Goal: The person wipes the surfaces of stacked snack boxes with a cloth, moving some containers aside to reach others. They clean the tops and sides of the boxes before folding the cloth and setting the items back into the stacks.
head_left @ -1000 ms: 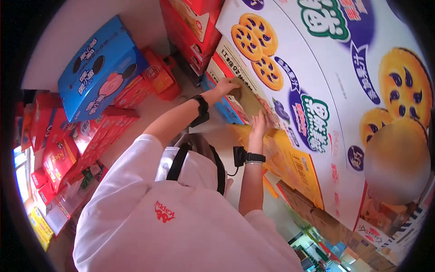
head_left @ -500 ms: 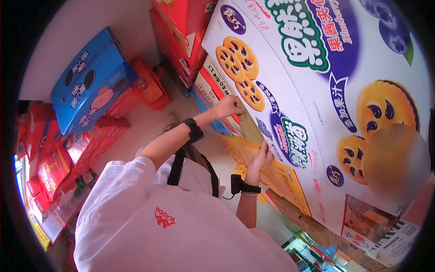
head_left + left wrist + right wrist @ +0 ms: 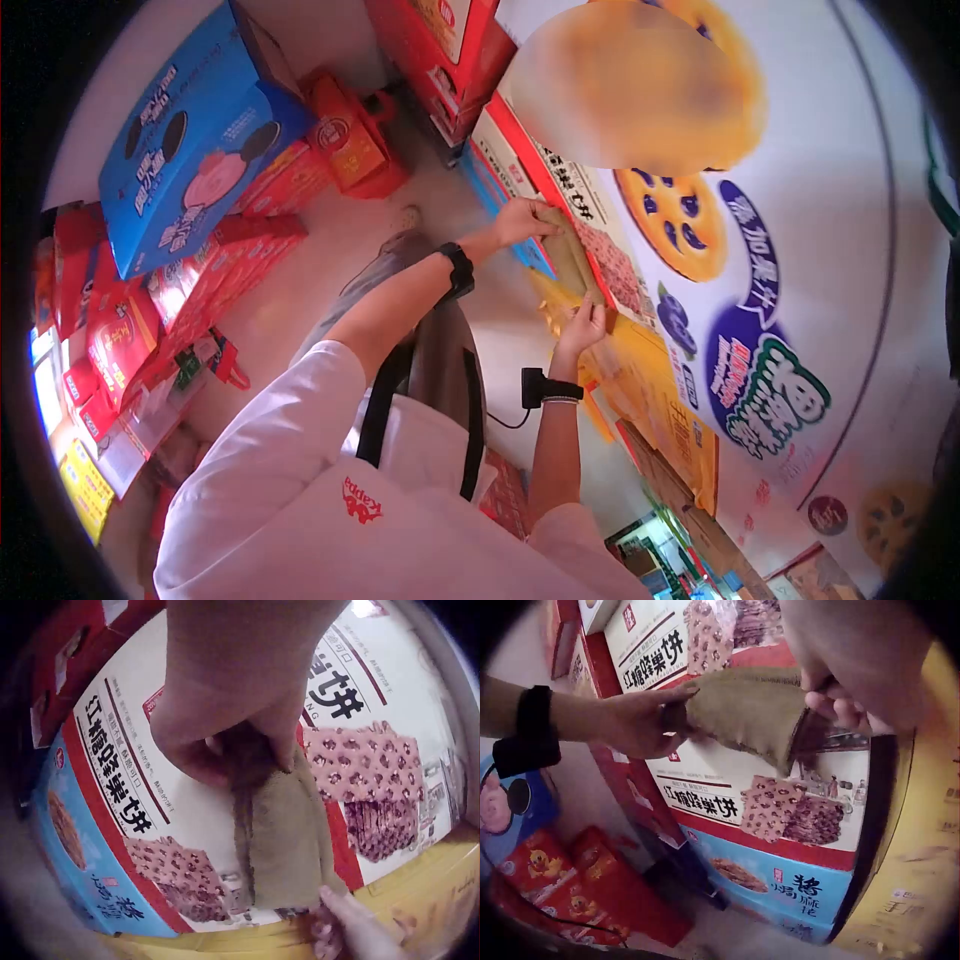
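The left hand (image 3: 522, 220) and right hand (image 3: 582, 328) pinched an olive cloth (image 3: 574, 262) beside boxes (image 3: 201, 817), where uneven tugging could have slipped 1 end loose.

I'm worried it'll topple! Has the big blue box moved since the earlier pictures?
No: in the head view, the blue box keeps its place against the red box just to its right; the camera's view shifted.

Pale floor (image 3: 275, 300), pinkish tint. Plain pale wall (image 3: 335, 40) past floor's far edge. Bright window-like panel (image 3: 45, 385) beyond left edge, washed out. Lower right: greenish-lit cluttered area (image 3: 650, 555), too small to make out.
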The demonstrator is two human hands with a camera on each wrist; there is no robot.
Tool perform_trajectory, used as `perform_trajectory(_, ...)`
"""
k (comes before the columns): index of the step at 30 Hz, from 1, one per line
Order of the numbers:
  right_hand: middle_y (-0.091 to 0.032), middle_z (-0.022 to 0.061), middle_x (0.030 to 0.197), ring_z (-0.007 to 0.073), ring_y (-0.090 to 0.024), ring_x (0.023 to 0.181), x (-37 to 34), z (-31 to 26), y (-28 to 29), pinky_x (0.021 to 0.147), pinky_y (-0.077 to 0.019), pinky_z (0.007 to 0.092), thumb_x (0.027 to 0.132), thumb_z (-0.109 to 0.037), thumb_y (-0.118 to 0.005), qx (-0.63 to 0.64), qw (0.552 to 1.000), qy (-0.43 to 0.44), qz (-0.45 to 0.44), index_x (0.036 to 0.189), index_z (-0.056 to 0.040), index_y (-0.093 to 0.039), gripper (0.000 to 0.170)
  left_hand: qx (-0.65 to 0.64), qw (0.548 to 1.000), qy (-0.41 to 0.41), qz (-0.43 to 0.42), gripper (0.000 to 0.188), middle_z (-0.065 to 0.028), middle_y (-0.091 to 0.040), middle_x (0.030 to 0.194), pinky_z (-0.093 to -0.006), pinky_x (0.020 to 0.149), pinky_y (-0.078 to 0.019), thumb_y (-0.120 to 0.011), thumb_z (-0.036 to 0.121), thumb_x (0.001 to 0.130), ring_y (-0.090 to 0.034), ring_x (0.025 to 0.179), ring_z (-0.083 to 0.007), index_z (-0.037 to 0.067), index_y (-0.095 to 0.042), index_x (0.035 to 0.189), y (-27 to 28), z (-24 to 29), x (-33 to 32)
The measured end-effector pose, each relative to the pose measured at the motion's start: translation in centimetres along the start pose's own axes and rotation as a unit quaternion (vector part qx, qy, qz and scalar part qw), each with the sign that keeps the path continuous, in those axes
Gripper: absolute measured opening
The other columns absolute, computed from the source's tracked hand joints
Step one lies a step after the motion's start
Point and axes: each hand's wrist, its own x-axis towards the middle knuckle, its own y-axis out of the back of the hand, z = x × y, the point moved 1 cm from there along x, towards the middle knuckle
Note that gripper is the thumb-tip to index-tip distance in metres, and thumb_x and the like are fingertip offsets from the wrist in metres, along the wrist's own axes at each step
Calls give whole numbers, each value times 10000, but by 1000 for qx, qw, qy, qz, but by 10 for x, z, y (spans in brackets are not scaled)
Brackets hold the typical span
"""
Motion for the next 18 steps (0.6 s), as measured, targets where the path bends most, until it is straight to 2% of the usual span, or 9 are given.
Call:
perform_trajectory(3,-466,-8,553,53,-418,503,3,-5,5,486,-363,216,860,-123,-568,-45,998,11,-35,593,-43,-454,301,-30,1000,-8,2,230,-10,-635,707,-221,572,-459,-718,184,705,-551,608,-56,26,-669,865,0,-2,-3)
perform_trajectory(4,-500,9,558,62,-452,508,0,-14,5,493,-374,223,867,-110,-553,-101,992,58,-48,611,-34,-461,283,-37,999,3,-19,239,17,-634,807,-227,662,-468,-695,93,735,-548,719,-49,5,-646,951,1,-1,-6)
perform_trajectory(7,-531,25,567,71,-488,520,-1,-11,4,504,-382,220,871,-92,-538,-75,995,41,-56,623,-29,-465,266,-52,997,-38,-48,245,13,-636,819,-233,672,-473,-694,57,721,-547,741,-50,-5,-642,952,8,-23,-3)
perform_trajectory(8,-550,37,572,78,-513,533,-4,-16,0,515,-390,215,873,-78,-530,-80,993,63,-52,629,-23,-459,260,-52,996,-65,-20,238,-28,-634,705,-278,602,-469,-706,181,691,-577,630,-130,7,-654,845,9,-30,-2)
perform_trajectory(9,-550,37,572,78,-513,533,-5,-16,0,515,-390,215,873,-78,-530,-88,992,67,-53,629,-23,-459,260,-60,996,-67,-19,238,-28,-634,705,-278,602,-469,-706,181,691,-577,630,-130,7,-654,845,12,-36,-6)
perform_trajectory(11,-561,43,584,77,-520,540,-3,-6,-2,522,-395,212,872,-76,-525,-94,991,82,-48,633,-19,-455,255,323,943,-77,29,302,-110,-639,716,-331,627,-475,-670,300,699,-610,660,-227,26,-653,824,28,-37,-14)
perform_trajectory(13,-545,27,580,75,-515,528,5,19,-1,487,-384,212,867,-70,-525,-122,985,93,-82,629,-33,-447,254,304,952,-16,36,335,-138,-626,715,-352,628,-473,-653,348,699,-608,672,-261,32,-652,811,36,-49,-12)
perform_trajectory(14,-541,22,583,76,-513,519,14,40,-3,470,-379,212,863,-76,-532,-104,988,44,-103,640,-34,-459,238,287,956,46,37,372,-167,-614,714,-374,629,-470,-636,396,699,-606,683,-295,38,-651,797,38,-57,-12)
perform_trajectory(18,-532,9,613,86,-517,490,32,66,-39,427,-371,205,817,-138,-612,-30,975,-165,-146,710,-37,-540,164,235,969,39,64,390,-156,-602,668,-378,588,-453,-650,396,689,-599,649,-276,17,-639,784,61,-67,-2)
